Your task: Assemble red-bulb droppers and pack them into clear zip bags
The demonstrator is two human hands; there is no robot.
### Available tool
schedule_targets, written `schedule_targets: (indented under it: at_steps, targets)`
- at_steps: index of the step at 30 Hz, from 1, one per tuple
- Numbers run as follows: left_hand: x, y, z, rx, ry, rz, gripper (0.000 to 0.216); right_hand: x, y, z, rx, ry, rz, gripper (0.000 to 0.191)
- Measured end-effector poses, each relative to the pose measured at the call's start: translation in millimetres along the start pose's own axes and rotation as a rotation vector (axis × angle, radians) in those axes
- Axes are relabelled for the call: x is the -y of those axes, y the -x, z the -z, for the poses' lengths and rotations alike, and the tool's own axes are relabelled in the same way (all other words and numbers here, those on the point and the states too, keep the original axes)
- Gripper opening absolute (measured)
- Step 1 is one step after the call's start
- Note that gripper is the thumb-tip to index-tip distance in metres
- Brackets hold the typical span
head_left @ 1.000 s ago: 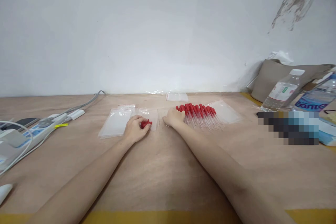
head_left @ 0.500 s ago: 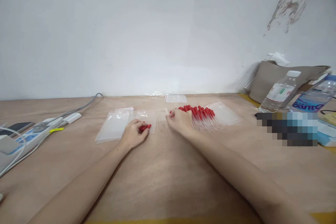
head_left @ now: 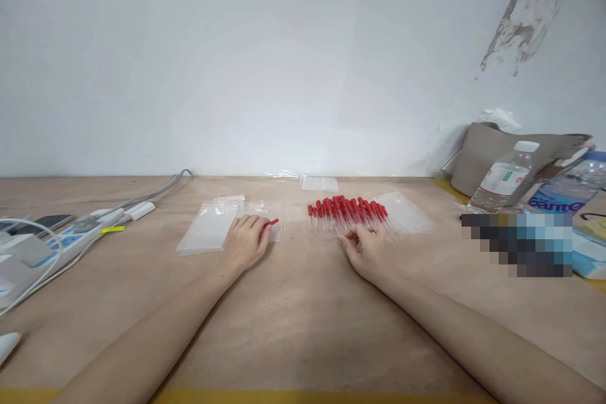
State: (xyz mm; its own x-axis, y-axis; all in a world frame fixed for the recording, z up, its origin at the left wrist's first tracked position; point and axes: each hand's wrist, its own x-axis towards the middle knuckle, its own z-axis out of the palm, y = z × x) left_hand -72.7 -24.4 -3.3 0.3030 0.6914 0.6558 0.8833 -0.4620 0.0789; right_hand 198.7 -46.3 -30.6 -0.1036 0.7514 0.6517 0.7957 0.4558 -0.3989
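My left hand (head_left: pixel 246 241) is closed around red rubber bulbs (head_left: pixel 271 223), which look like those of droppers; one sticks out past the thumb and the rest is hidden. It rests over the clear zip bags (head_left: pixel 203 227). To the right lies a row of glass droppers with red bulbs (head_left: pixel 348 208), bulbs pointing away from me and thin clear tips toward me. My right hand (head_left: pixel 364 249) is at the near ends of these tips, fingers curled and thumb bent in. Whatever sits between its fingertips is too small to make out.
More clear bags (head_left: pixel 407 213) lie right of the droppers, and another bag (head_left: pixel 319 184) is by the wall. A power strip (head_left: pixel 71 243) with cables and a phone (head_left: pixel 45 225) are at left. A water bottle (head_left: pixel 504 180) and a grey bag (head_left: pixel 468 158) stand at right.
My right hand has moved right and nearer me, from the left end of the dropper row to the tips. Droppers it covered are now visible. My left hand has turned palm-down over the red bulbs.
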Motion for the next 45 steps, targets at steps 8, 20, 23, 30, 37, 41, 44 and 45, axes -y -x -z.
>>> schedule_targets:
  at_steps: [8,20,23,30,37,41,44,45]
  targets:
    - [-53,14,-6,0.308,0.489,-0.164,0.017,-2,1,-5,0.075,-0.065,0.142,0.018]
    - [-54,9,-19,0.303,0.725,0.084,0.020,13,3,5,0.181,-0.192,0.170,0.019]
    - [-54,9,-21,0.327,0.765,0.076,0.018,17,4,5,0.206,-0.187,0.191,0.019]
    - [-53,9,-21,0.348,0.823,0.100,0.019,17,3,3,0.175,-0.182,0.218,0.017]
    - [-53,9,-26,0.392,0.934,0.163,0.024,13,3,-1,0.182,-0.180,0.255,0.017]
    - [-53,9,-26,0.369,0.901,0.158,0.026,14,2,1,0.231,-0.202,0.257,0.016]
    - [-54,9,-22,0.357,0.849,0.143,0.026,14,1,3,0.286,-0.207,0.251,0.017]
    - [-54,8,-20,0.363,0.834,0.129,0.026,14,0,3,0.302,-0.208,0.249,0.018]
